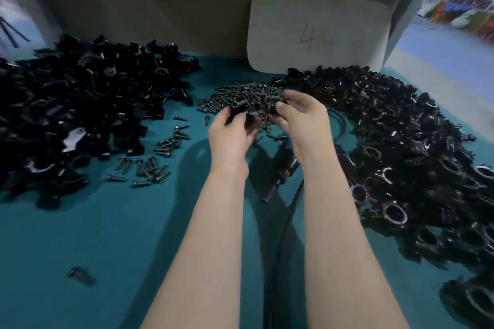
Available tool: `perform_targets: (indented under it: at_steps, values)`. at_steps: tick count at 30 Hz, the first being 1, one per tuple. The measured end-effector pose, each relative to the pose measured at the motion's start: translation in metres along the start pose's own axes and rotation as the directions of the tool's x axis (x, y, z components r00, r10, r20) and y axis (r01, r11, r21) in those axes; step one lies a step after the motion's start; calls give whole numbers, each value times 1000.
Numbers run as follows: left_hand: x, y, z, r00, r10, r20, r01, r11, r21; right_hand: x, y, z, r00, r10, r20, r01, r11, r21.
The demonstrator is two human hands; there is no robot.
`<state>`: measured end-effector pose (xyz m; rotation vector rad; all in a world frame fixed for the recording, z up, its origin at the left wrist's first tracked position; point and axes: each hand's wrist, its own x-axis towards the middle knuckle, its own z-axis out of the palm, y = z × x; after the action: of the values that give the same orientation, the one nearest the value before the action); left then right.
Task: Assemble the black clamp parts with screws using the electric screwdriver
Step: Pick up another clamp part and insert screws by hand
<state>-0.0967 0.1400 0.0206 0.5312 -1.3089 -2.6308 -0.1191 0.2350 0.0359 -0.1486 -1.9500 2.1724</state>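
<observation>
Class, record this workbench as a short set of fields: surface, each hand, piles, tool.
Surface: teal table
Left hand: holds a black part
Right hand: holds a second part
Screws: heap just behind the hands
Left pile: black parts
Right pile: ring-shaped clamps
Screwdriver: lying between the forearms, untouched

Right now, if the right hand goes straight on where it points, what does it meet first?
Likely the clamp part in the left hand. The right hand holds a second part. Depth unclear.
</observation>
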Motion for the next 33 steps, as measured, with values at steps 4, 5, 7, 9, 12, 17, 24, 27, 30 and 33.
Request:
perform_targets:
  at_steps: [4, 5, 7, 9, 12, 17, 24, 27, 30, 33]
  values:
    - [-1, 4, -17, 998, 44, -47, -42, 998, 36, -9, 10, 15, 992, -121, 20, 122, 945, -302]
    - [0, 4, -18, 996, 70, -51, -66, 996, 63, -10, 11, 18, 987, -161, 23, 158, 912, -378]
    - [1, 2, -20, 991, 125, -58, -117, 986, 114, -11, 13, 20, 973, -230, 30, 218, 861, -459]
    - [3, -2, -22, 983, 176, -60, -161, 967, 199, -10, 13, 21, 958, -284, 40, 263, 815, -517]
    - [7, -6, -24, 974, 226, -27, -207, 929, 306, -11, 15, 23, 959, -271, 87, 271, 780, -564]
    - [13, -5, -28, 980, 198, 31, -200, 965, 172, -14, 20, 24, 968, -223, 112, 244, 757, -605]
    - [13, -5, -28, 984, 170, 61, -174, 982, 70, -17, 18, 28, 966, -233, 109, 252, 772, -584]
    - [13, -2, -30, 990, 138, 41, -138, 990, -12, -15, 13, 26, 995, -50, 88, 75, 947, -313]
    - [13, -1, -32, 989, 147, -17, -148, 989, -28, -13, 8, 24, 965, 160, 209, -187, 975, 118]
    - [14, -3, -30, 977, 197, -77, -194, 980, 50, -13, 10, 23, 985, 86, 147, -86, 996, -2]
